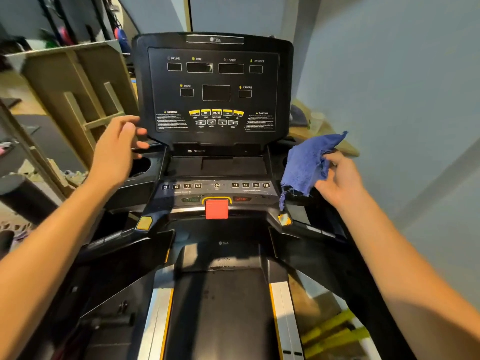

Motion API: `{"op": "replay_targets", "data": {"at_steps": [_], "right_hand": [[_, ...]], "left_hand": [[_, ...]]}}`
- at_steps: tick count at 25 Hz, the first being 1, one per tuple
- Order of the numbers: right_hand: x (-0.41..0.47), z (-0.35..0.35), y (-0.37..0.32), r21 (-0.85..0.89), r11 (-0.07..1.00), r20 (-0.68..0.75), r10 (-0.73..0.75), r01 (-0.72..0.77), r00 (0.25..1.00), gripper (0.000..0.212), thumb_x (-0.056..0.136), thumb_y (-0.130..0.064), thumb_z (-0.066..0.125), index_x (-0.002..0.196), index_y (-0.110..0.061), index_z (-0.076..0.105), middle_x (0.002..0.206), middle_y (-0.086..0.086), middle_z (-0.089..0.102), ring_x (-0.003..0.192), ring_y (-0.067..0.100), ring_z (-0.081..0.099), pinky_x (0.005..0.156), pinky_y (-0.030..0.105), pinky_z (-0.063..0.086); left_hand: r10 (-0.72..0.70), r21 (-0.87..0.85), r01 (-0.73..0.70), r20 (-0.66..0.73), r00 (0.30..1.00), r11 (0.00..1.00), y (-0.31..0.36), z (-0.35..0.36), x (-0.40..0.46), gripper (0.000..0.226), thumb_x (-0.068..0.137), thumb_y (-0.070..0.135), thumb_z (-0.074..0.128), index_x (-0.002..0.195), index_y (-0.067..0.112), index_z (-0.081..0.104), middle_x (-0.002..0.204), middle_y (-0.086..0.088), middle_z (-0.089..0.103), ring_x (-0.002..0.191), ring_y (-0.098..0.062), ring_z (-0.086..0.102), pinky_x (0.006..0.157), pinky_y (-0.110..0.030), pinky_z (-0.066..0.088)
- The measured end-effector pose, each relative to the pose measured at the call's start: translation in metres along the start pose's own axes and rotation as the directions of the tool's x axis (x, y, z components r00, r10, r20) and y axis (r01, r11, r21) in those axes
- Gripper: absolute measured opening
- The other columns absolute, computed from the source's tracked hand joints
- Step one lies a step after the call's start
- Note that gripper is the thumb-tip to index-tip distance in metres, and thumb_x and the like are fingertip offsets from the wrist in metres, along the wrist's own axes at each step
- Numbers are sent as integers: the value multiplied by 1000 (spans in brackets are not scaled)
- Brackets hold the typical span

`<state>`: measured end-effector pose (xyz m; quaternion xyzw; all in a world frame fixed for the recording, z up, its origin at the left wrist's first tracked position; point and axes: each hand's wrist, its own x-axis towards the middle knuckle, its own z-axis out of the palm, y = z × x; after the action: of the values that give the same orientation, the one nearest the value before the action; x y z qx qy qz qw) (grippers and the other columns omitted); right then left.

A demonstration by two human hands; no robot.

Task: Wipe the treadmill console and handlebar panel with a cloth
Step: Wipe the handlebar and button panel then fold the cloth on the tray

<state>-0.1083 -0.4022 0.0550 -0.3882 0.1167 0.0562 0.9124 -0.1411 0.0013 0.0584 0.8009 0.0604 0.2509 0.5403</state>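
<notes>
The right hand (337, 178) holds the blue cloth (306, 165) at about 3 o'clock from the console (213, 87), its fingers (328, 158) pinching one edge so the rest hangs loose in the air, touching no surface that I can see. The left hand (117, 149) hovers near the console's lower left corner, at about 9 o'clock, fingers spread and slightly bent, holding nothing. I judge the wiping has not really begun: the cloth is only being readied. The next move calls for bunching the cloth flat under the palm and pressing it on the console face, then on the handlebar panel (215, 189) below at 6 o'clock.
</notes>
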Motion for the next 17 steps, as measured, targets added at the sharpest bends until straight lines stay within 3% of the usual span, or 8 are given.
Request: {"op": "replay_targets", "data": {"at_steps": [5, 8, 10, 12, 14, 15, 17], "right_hand": [[-2, -17, 10, -129, 991, -47, -52, 45, 998, 23, 96, -3, 45, 79, -12, 57, 66, 5, 60, 51, 11, 64, 47, 19, 48], [2, -28, 22, -442, 876, -112, -266, 192, 957, 26, 96, -5, 48, 94, -18, 70, 86, 7, 72, 81, 18, 72, 64, 27, 55], [6, -30, 42, -693, 670, -75, -435, 266, 897, 29, 97, -7, 47, 105, -20, 71, 100, 6, 71, 97, 21, 67, 82, 32, 53], [10, -33, 74, -829, 493, -23, -500, 263, 866, 35, 98, -7, 46, 119, -22, 69, 115, 2, 69, 106, 17, 63, 93, 32, 50], [11, -40, 114, -903, 356, 62, -446, 241, 893, 39, 99, -5, 47, 127, -25, 65, 121, 6, 67, 108, 19, 62, 96, 34, 48], [13, -47, 137, -933, 237, 162, -395, 271, 904, 41, 98, -2, 49, 128, -25, 63, 125, 11, 66, 114, 26, 61, 102, 39, 45], [20, -61, 177, -932, -84, 361, -310, 353, 879, 42, 97, 0, 52, 131, -22, 61, 143, 13, 53, 139, 37, 40, 118, 51, 19]], "left_hand": [[-9, 137, 7, 14, 1000, 991, -22, -10, -20, 33, 101, 34, 38, 129, 24, 53, 114, -1, 66, 97, -23, 67, 85, -44, 55], [-9, 275, -8, 58, 998, 962, -48, -11, -30, 34, 100, 30, 49, 131, 18, 53, 113, -6, 66, 99, -24, 66, 92, -46, 52], [-27, 382, -22, 123, 992, 924, -67, -8, -40, 40, 97, 27, 57, 134, 11, 52, 114, -8, 64, 99, -24, 62, 91, -40, 48], [-71, 478, -30, 191, 979, 878, -84, -4, -52, 48, 94, 28, 62, 135, 7, 49, 112, -10, 59, 97, -24, 58, 88, -35, 44], [-143, 521, 3, 228, 963, 854, -103, -1, -60, 57, 91, 34, 66, 138, 8, 46, 118, -11, 50, 108, -29, 56, 96, -37, 43], [-189, 528, 34, 243, 952, 849, -111, 0, -62, 61, 90, 38, 67, 139, 10, 44, 122, -11, 47, 114, -31, 53, 100, -39, 42], [-265, 544, 77, 278, 923, 836, -129, 1, -61, 74, 87, 46, 68, 145, 11, 37, 131, -12, 41, 120, -31, 52, 105, -42, 42]]}}
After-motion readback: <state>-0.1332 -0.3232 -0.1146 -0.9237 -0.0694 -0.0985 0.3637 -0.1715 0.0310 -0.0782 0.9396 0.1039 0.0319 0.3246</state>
